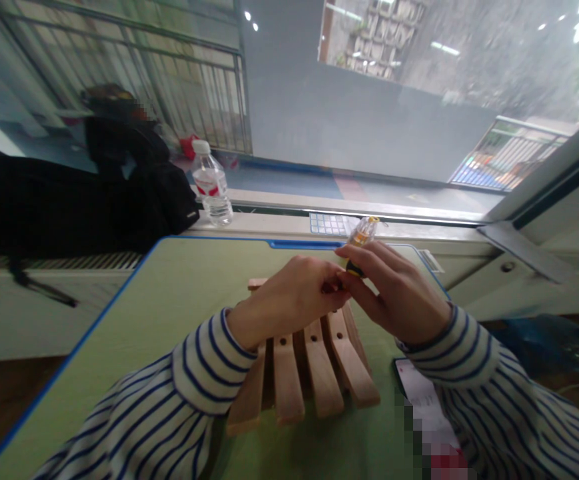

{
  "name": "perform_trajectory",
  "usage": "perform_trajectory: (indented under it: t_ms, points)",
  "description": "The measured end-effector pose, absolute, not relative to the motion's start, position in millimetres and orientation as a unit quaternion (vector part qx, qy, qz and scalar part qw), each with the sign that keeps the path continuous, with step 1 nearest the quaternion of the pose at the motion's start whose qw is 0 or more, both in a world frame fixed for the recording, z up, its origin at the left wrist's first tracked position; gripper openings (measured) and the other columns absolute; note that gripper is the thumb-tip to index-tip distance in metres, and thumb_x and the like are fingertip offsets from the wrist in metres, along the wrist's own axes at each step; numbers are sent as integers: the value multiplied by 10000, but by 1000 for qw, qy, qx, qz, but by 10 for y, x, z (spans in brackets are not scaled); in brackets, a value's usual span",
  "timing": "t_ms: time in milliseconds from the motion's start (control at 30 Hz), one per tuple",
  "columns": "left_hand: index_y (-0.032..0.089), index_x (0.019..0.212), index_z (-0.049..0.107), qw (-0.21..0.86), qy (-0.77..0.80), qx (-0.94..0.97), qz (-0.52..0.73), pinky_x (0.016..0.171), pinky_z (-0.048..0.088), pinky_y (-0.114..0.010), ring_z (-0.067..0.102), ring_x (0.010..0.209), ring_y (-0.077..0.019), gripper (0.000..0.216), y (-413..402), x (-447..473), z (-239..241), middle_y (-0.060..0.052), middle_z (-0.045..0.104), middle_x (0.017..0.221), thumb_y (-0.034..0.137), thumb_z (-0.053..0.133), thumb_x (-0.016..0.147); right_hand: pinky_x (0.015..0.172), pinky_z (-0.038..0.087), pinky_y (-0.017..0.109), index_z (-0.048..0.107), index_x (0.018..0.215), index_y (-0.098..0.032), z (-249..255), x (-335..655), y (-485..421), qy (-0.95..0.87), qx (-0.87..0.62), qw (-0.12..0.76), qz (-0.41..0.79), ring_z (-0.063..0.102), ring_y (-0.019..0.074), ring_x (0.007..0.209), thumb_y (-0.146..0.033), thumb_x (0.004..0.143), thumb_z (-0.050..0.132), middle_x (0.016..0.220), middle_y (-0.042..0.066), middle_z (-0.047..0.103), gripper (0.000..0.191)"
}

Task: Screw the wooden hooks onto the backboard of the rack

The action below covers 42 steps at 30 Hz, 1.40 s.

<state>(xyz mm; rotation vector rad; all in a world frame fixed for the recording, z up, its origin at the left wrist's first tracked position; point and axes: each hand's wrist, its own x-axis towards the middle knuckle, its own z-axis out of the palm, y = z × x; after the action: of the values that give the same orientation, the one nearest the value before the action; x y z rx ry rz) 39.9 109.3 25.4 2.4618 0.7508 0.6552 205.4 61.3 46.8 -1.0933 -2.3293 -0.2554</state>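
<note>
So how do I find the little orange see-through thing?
Start at the green desk by the window. Above the wooden pieces is the right hand. The small clear tube it pinches has orange inside and a yellow top, unlike the big water bottle.

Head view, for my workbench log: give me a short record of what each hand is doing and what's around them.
Left hand: curled beside the right hand, fingers close to the small clear container; contact cannot be told
Right hand: holding the small clear container, which shows orange inside and a dark and yellow end
Under the hands: slatted wooden piece with drilled holes
Surface: green desk with blue edging
Beyond the desk: plastic water bottle and black bag on the window ledge
</note>
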Motion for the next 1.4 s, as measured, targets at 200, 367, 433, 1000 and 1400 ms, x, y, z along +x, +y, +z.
perform_trajectory:
  t_ms: [200,367,433,1000,1400]
  points:
    - [170,754,648,271,281,887,246,532,327,-212,542,590,-97,222,1113,397,240,20,625,642,345,521,803,737,456,314,498,1124,-118,466,2060,620,-864,-418,267,-89,525,155,812,-245,874,444,900,82,577,285]
    - [159,751,639,288,282,882,245,527,323,-203,514,577,-88,232,1095,345,217,33,597,614,325,495,823,781,451,308,443,1218,-119,514,2048,614,-866,-429,253,-49,536,157,865,-257,855,474,964,84,579,390]
    - [157,767,640,299,277,881,240,529,326,-199,515,592,-89,228,1089,331,209,33,598,625,317,490,829,790,449,300,435,1221,-127,534,2043,614,-864,-433,255,-30,539,151,879,-238,841,488,995,80,581,399]
    - [184,894,648,292,267,886,241,562,354,-199,551,626,-94,188,1076,387,234,30,631,687,235,477,835,746,462,302,521,1072,-145,458,2070,629,-852,-424,302,-60,543,151,841,-224,859,466,929,78,585,234]
    - [182,873,642,290,244,891,249,579,356,-206,555,637,-95,161,1098,383,211,29,637,710,216,491,829,746,454,311,508,1083,-140,504,2055,628,-867,-416,262,-77,527,155,823,-217,874,442,897,73,574,233]
